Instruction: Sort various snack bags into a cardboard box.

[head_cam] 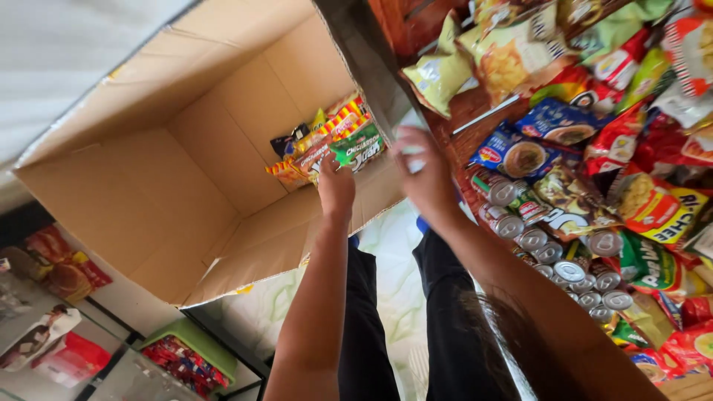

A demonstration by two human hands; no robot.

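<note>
- Overhead, the head view looks down on two bare arms reaching up from about 6 o'clock toward a large open cardboard box [186, 171] that fills the frame from 9 to 12 o'clock.
- At the centre, the left hand [336, 189] has its grip clamped on a green snack packet [359, 148], which lies at the box's far corner, just past the box's near wall.
- That packet tops a small pile of noodle packets [319, 145], red, yellow and orange, packed into the same corner at roughly 12 o'clock from the left hand.
- Just beside it at 3 o'clock, the right hand [429, 178] has its fingers curled around something small and pale [413, 152]; the grip looks closed on it, though I cannot tell what the thing is.
- Toward 3 o'clock of the right hand, a shelf [464, 137] of dark red wood carries rows of tin cans [572, 271] with silver tops, lying close together.
- Above and around the cans, from 1 to 4 o'clock, hang crowded snack bags [512, 56] in yellow, blue, red and green.
- Down at 7 o'clock, a green basket [197, 345] holds small red packets.
- Between the arms, the person's dark trousers [371, 327] show over a pale patterned floor [394, 245].
</note>
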